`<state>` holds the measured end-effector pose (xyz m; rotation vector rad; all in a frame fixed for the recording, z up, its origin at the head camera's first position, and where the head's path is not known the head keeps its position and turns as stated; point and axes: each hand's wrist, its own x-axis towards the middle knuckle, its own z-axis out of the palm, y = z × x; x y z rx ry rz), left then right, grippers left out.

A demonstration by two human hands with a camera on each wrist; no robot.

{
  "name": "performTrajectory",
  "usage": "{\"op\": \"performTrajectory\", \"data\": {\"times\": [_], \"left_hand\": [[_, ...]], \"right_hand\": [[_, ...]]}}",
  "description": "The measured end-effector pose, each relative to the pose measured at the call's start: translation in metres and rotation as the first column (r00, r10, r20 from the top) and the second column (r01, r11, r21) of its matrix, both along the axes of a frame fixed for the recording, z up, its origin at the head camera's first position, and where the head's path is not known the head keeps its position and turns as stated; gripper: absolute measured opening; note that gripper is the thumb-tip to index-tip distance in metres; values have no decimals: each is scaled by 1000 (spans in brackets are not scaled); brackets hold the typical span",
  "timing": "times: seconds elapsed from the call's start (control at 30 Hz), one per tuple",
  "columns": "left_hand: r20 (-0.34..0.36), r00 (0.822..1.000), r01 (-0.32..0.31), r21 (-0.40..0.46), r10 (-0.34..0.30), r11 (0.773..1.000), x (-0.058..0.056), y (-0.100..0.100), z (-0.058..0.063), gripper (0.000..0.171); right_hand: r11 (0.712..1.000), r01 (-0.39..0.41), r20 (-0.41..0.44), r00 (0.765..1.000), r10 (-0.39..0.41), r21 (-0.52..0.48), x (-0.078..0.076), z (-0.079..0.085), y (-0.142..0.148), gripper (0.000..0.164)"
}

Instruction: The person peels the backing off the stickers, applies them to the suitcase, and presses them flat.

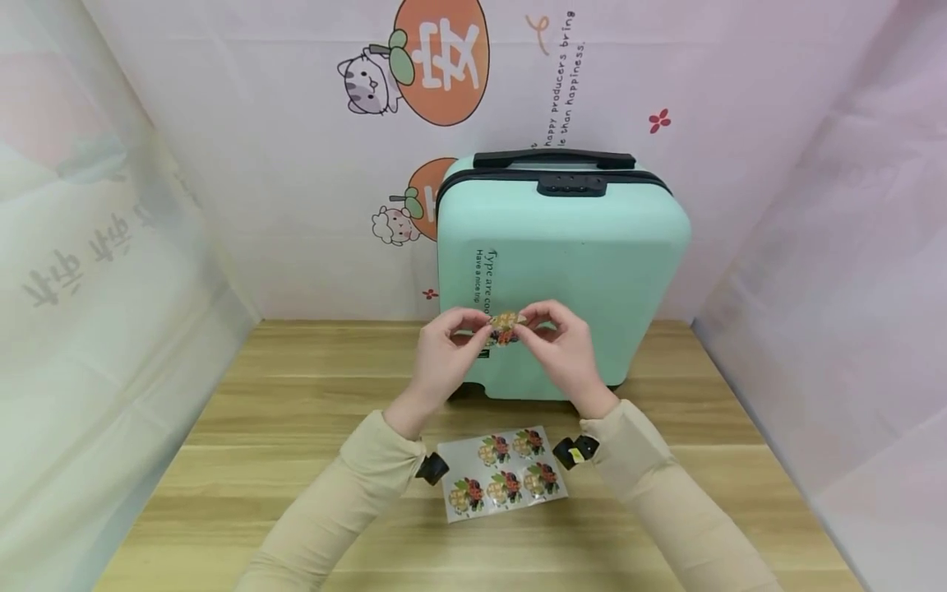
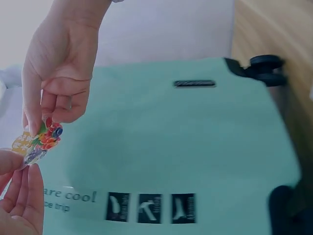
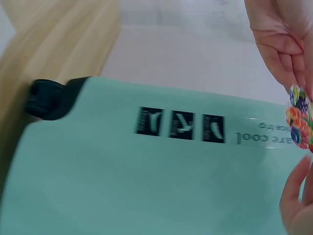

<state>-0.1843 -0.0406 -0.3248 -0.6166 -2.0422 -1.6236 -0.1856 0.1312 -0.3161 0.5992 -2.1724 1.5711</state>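
Note:
Both hands pinch a small colourful fruit-patterned sticker [image 1: 505,329], held up in front of the mint-green suitcase [image 1: 565,271]. My left hand [image 1: 446,349] grips its left edge between thumb and fingertips. On the opposite edge, the thumb and fingers of my right hand [image 1: 561,341] do the same. The left wrist view shows the sticker [image 2: 41,139] with yellow, red and blue parts between the two hands. In the right wrist view the sticker [image 3: 299,117] is partly cut off by the frame edge. Behind it, lettering runs down the suitcase's left side.
A white sticker sheet [image 1: 473,514] with several matching stickers lies on the wooden table [image 1: 333,460] below the forearms; its upper left corner is bare. The suitcase stands upright, with a black handle [image 1: 555,159] on top. Printed cloth walls [image 1: 311,205] surround the table.

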Motion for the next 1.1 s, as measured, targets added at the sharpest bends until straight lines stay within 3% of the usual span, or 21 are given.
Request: {"op": "performTrajectory", "data": {"times": [0.3,0.4,0.73,1.1], "left_hand": [[-123,982,-152,-62,144,986,-17,7,19,9],[-152,976,-172,-86,158,981,-21,10,24,10],[-209,969,-150,-76,131,986,-28,20,36,16],[-298,933,-247,-129,200,960,-38,25,43,12]], "right_hand": [[995,99,-98,990,-99,-5,-13,12,-8,12],[990,134,-141,980,-137,-34,-17,15,-9,12],[964,265,-305,915,-263,-36,-30,23,-4,13],[943,331,-458,843,-282,29,-41,27,-3,12]]}}
